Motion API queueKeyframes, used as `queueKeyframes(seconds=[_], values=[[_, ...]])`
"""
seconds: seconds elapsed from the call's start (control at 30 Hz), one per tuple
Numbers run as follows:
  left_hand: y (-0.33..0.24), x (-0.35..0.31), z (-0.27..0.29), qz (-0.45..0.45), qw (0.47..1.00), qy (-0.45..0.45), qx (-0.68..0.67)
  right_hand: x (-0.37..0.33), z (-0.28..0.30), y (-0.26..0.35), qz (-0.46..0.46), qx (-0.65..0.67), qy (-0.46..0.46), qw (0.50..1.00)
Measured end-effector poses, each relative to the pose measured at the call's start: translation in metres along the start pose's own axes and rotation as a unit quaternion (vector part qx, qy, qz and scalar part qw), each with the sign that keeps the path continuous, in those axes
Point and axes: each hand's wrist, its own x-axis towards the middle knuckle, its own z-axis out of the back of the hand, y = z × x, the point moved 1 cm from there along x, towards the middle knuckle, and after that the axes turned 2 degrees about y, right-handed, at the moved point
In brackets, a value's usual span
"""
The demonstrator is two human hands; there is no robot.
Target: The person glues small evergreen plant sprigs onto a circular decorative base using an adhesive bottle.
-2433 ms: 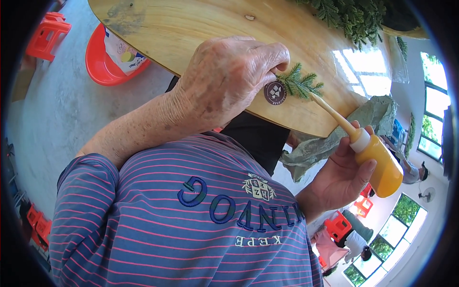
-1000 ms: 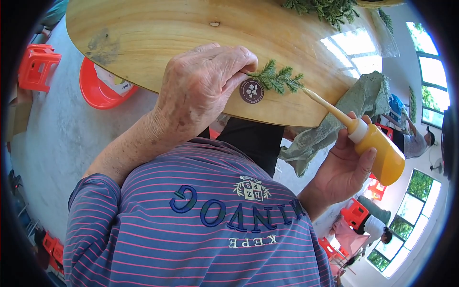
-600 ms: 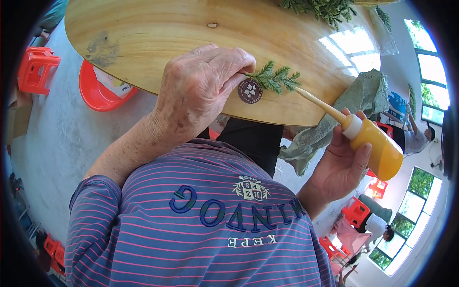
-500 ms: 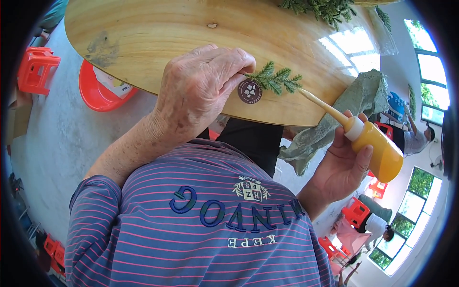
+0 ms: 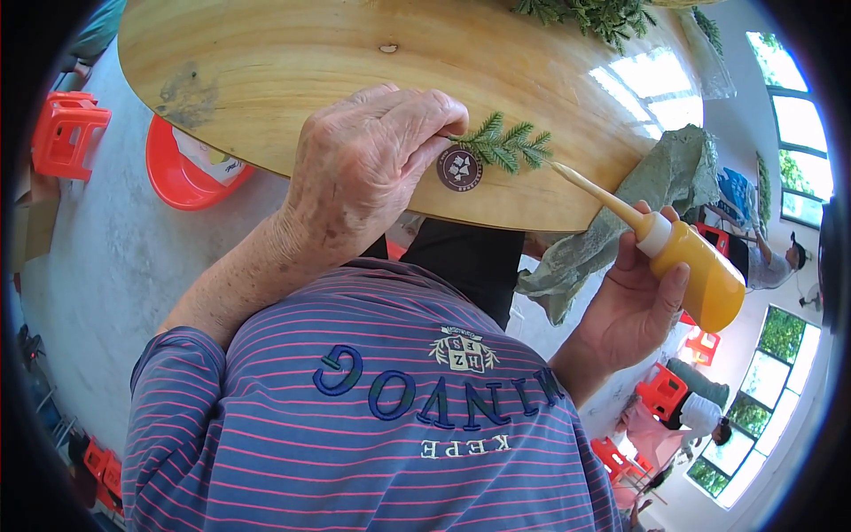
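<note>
Over the near edge of a wooden table (image 5: 266, 71), my left hand (image 5: 368, 160) pinches the stem end of a small green artificial pine sprig (image 5: 503, 144). The sprig points right, above a round dark sticker (image 5: 458, 168) on the tabletop. My right hand (image 5: 634, 301) is wrapped round a yellow squeeze bottle (image 5: 700, 275) with a white collar and a long tapered nozzle (image 5: 594, 191). The nozzle's tip is at the sprig's right end; whether it touches, I cannot tell. My left fingertips are partly hidden behind the hand.
A crumpled grey-green cloth (image 5: 660, 182) hangs over the table's right edge. More pine sprigs (image 5: 594, 18) lie at the far side. On the floor at left are a red basin (image 5: 177, 168) and a red stool (image 5: 66, 133). Other people (image 5: 776, 262) sit at the right.
Very little differs. The sprig and the bottle have shifted slightly left in the picture, with the nozzle tip staying at the sprig's end. Both holds are the same.
</note>
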Motion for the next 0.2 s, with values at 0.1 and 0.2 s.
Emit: queueKeyframes(seconds=[0.1,0.2], values=[[-0.0006,0.0,-0.0006,0.003,1.0,0.0,-0.003,0.0001,0.0029,0.0016,0.002,0.011,0.003,1.0],[-0.0009,0.0,-0.0008,0.006,1.0,0.005,-0.003,0.0002,0.0029,0.0014,0.0,0.012,0.001,1.0]])
